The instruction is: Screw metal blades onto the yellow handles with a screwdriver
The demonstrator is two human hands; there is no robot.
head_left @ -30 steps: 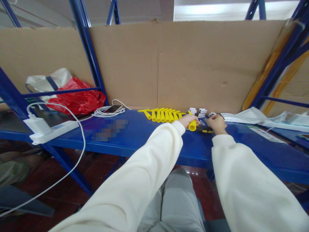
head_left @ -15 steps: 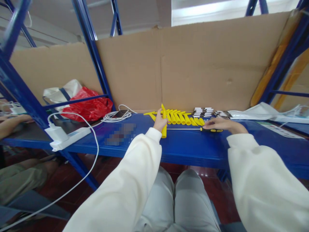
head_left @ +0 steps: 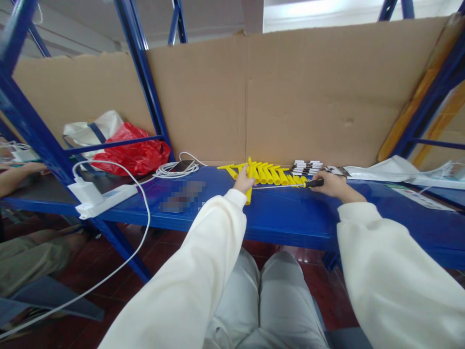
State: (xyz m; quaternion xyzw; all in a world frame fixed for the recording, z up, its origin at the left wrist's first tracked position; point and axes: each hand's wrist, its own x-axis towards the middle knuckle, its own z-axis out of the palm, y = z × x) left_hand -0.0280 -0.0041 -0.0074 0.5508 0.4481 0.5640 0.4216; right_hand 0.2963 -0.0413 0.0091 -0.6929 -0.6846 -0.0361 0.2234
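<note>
Closed around a yellow plastic tube-like piece (head_left: 249, 198), my left hand (head_left: 242, 182) keeps it roughly upright over the front of the blue shelf. My right hand (head_left: 330, 185) grips a long screwdriver (head_left: 314, 183) by its black and yellow handle. The thin shaft points left, and its tip lies by the yellow piece at my left hand; whether it touches or enters the piece I cannot tell. Just behind the shaft stands a row of similar yellow tubular pieces (head_left: 276, 178). Smaller yellow parts (head_left: 296, 180) lie right of the row, partly behind the screwdriver.
Black-and-white packets (head_left: 307, 167) are stacked behind my right hand. A white power strip (head_left: 109, 199), coiled cable (head_left: 170, 169) and red bag (head_left: 132, 152) occupy the left. Cardboard (head_left: 308, 92) walls the back. Another person's arm (head_left: 22, 175) shows far left.
My right hand has lifted the screwdriver off the shelf surface and back a little, so its handle sits higher. My left hand still holds the yellow piece. The view has shifted slightly.
</note>
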